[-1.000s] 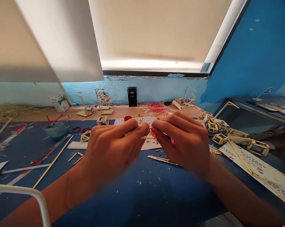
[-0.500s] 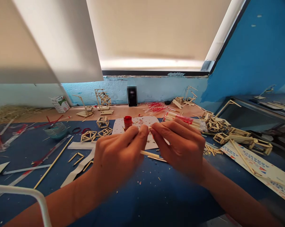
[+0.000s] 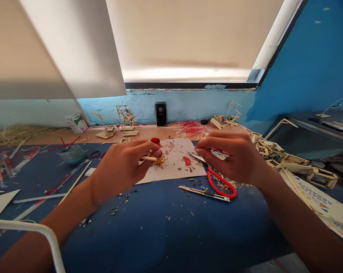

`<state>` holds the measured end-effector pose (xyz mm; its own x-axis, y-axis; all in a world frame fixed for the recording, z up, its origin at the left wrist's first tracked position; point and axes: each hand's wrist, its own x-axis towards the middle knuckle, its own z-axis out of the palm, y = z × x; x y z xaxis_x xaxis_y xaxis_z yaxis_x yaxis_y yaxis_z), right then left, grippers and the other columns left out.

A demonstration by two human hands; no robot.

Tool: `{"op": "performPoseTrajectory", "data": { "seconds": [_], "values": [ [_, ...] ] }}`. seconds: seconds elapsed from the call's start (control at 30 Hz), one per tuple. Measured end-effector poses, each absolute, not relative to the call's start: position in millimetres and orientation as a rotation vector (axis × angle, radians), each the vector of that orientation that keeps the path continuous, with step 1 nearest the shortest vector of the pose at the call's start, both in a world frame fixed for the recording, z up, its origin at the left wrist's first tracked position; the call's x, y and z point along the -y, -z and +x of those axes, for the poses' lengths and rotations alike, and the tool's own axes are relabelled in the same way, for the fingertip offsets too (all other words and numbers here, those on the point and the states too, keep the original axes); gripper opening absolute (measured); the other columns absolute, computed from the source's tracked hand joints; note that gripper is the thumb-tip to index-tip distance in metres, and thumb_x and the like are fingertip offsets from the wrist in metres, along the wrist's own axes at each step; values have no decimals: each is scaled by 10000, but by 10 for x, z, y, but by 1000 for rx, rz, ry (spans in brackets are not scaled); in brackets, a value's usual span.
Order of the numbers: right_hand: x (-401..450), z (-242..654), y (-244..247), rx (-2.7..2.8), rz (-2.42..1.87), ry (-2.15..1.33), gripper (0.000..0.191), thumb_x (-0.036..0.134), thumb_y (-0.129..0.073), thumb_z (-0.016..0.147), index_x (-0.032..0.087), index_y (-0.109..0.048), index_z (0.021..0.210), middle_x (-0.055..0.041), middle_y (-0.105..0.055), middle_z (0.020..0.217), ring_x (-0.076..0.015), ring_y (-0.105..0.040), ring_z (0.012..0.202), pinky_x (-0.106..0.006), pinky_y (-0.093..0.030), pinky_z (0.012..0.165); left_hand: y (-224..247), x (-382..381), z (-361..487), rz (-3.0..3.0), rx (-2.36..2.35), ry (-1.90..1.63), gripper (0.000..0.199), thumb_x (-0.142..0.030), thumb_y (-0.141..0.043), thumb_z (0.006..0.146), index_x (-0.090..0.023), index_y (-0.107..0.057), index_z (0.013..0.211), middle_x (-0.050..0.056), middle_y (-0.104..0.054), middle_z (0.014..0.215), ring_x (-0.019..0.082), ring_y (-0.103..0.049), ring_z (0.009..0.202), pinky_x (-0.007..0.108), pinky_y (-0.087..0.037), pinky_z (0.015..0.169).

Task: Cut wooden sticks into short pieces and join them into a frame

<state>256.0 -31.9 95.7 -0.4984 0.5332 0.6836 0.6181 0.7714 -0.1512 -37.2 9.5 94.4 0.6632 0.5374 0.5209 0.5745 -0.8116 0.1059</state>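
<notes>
A knife (image 3: 204, 193) lies on the bench (image 3: 171, 231) before a sheet (image 3: 185, 143), with scissors (image 3: 233, 192) at the sheet's right edge. To the left sits a bowl (image 3: 71, 156), a carton (image 3: 77, 123) behind it. A phone (image 3: 161, 118) stands behind the sheet; stick models (image 3: 295, 162) lie right of the scissors.

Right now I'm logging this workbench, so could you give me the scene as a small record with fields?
Left hand: pinching a wooden stick
Right hand: close to the scissors; whether its grip holds anything is unclear
Scissors: red-handled, reaching over the pale sheet
Sheet: a red patch on it
Cutter knife: on the blue table, nearer the camera than the sheet
</notes>
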Motion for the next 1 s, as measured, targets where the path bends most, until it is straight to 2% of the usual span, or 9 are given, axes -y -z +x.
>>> {"op": "performPoseTrajectory", "data": {
  "seconds": [0.1,0.2,0.33,0.4,0.53,0.77,0.9,1.0],
  "values": [
    [263,2614,-841,2329,-959,106,138,190,-605,981,162,-724,916,-20,-676,791,-131,-578,681,-290,-412,632,-766,-117,-636,-2918,1367,548,361,-424,-378,1049,-193,-654,1073,35,-695,813,188,-618,664,289,-426,631],
    [213,2604,-711,2383,-1006,40,167,207,-581,998,162,-728,934,-16,-658,795,-132,-568,686,-291,-394,644,-525,-73,-862,-2953,1636,330,415,-488,-308,1049,-202,-600,1125,71,-706,957,242,-654,834,326,-473,760],
    [151,2559,-590,2481,-1071,-107,183,172,-535,1012,181,-716,1041,-38,-686,929,-146,-606,775,-283,-399,695,-277,-11,-971,-2941,1891,305,467,-549,-265,1051,-244,-527,1287,92,-658,1267,274,-627,1131,361,-480,943],
    [125,2553,-552,2575,-1112,-138,198,146,-528,1004,199,-712,1056,-33,-696,931,-142,-610,753,-280,-376,667,-208,-21,-973,-2933,1911,307,465,-549,-254,1053,-236,-546,1233,93,-669,1228,268,-638,1093,352,-491,913],
    [98,2579,-506,2631,-1174,-99,202,150,-538,993,221,-719,1048,-16,-715,879,-143,-620,710,-281,-327,617,-182,-107,-977,-2898,1895,288,420,-504,-277,1045,-205,-572,1050,81,-691,993,256,-646,893,335,-469,791],
    [105,2601,-497,2652,-1137,-199,230,128,-554,980,233,-737,1071,-13,-762,1011,-161,-687,828,-280,-392,680,-266,-162,-960,-2879,1831,288,372,-459,-369,1034,-212,-574,848,25,-669,766,204,-587,684,280,-367,642],
    [114,2605,-498,2654,-1151,-212,237,136,-554,987,237,-734,1102,-11,-761,1030,-167,-700,862,-281,-403,695,-245,-168,-975,-2905,1817,297,386,-448,-394,1031,-213,-650,864,20,-727,801,202,-640,698,262,-414,651],
    [114,2613,-494,2654,-1146,-219,231,138,-555,988,232,-736,1098,-17,-759,1032,-168,-700,867,-278,-408,703,-271,-173,-1035,-2874,1814,342,400,-470,-416,1024,-212,-720,1046,55,-772,927,240,-693,797,280,-468,713]
  ]
}}
